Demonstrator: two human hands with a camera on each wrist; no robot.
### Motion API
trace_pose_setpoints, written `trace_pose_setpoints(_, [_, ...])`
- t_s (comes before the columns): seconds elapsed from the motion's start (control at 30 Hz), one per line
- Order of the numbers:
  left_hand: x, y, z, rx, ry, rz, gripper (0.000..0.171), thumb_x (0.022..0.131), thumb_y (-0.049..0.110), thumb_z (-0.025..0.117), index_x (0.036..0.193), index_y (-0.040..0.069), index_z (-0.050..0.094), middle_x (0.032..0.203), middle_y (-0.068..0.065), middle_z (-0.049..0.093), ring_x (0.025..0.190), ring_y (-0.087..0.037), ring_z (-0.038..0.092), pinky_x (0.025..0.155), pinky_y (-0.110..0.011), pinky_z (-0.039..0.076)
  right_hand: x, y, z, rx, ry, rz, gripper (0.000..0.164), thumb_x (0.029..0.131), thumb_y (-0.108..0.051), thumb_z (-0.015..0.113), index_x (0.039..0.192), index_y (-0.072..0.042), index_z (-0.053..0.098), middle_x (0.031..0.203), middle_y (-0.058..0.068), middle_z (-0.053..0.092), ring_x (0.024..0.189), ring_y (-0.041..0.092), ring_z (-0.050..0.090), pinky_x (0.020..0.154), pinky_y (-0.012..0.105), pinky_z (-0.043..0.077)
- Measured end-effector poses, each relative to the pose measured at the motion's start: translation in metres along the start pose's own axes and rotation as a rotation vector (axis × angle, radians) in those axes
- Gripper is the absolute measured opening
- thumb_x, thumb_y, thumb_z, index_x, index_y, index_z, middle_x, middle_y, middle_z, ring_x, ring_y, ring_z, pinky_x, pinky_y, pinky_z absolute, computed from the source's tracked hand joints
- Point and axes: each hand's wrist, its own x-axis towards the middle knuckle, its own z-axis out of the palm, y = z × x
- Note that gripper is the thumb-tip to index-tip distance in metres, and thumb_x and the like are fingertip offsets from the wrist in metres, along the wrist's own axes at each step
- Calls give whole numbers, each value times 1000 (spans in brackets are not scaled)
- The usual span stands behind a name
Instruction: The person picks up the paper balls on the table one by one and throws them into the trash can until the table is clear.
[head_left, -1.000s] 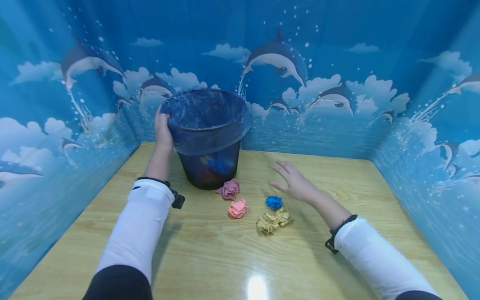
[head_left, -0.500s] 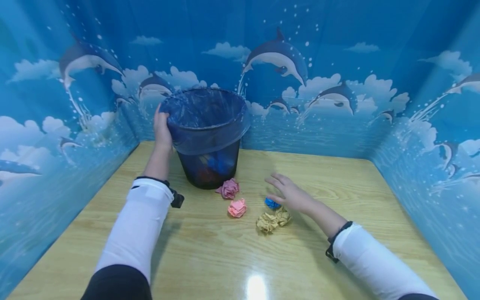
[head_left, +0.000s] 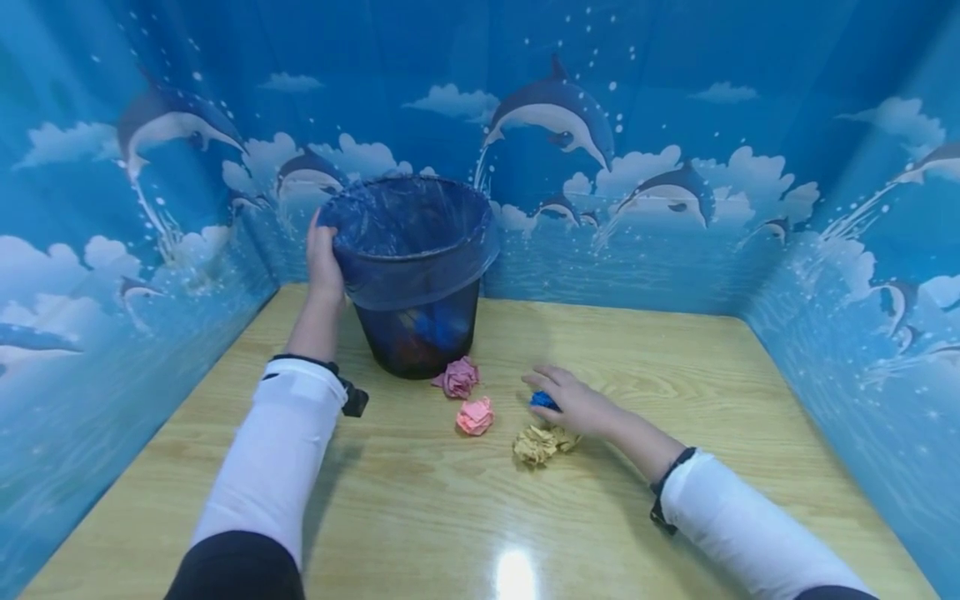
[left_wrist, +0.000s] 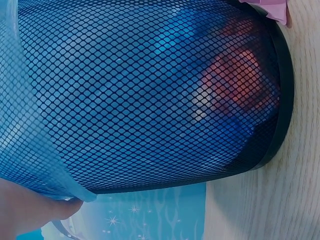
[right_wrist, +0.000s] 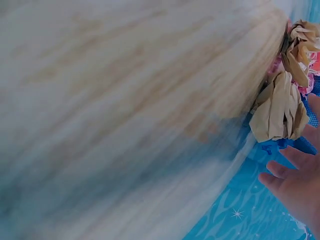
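The bin (head_left: 420,337) stands on the table (head_left: 420,517), mouth up, its long axis roughly upright and its sides narrowing downward. The left hand (head_left: 325,262) grips its lined rim. The right hand (head_left: 573,402) holds its fingers loosely apart over the blue paper ball (head_left: 543,401), a roundish lump; whether they touch it, I cannot tell. Crumpled tan paper (head_left: 534,446) lies just nearer; the pink ball (head_left: 476,416) and mauve ball (head_left: 459,378) sit near the bin's base. The tabletop is pale wood-grain, with a dolphin-printed curtain (head_left: 675,275) around it. Red and blue shapes blur behind the bin's mesh.
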Motion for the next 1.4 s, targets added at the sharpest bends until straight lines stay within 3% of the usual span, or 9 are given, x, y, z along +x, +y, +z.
trace_pose_setpoints(0.27, [-1, 1, 1, 9, 6, 27, 61, 97, 34, 28, 156, 30, 14, 164, 7, 4, 150, -12, 4, 120, -33, 8, 1, -1, 0, -9, -72, 33, 52, 98, -29, 55, 145, -10, 44, 151, 22, 35, 138, 43, 34, 109, 56, 32])
trace_pose_setpoints(0.4, [-1, 1, 1, 21, 2, 7, 60, 97, 34, 28, 156, 32, 13, 163, 8, 4, 150, -11, 3, 120, -33, 8, 0, 1, 2, -12, -97, 30, 49, 98, -28, 55, 143, -11, 47, 150, 23, 37, 137, 43, 36, 108, 56, 34])
trace_pose_setpoints(1.4, [0, 2, 0, -3, 4, -12, 61, 97, 31, 29, 156, 32, 13, 164, 8, 2, 150, -11, 2, 120, -33, 6, 1, 4, 6, 2, -99, -17, 41, 94, -13, 61, 134, -7, 55, 140, 23, 47, 127, 41, 49, 102, 51, 43])
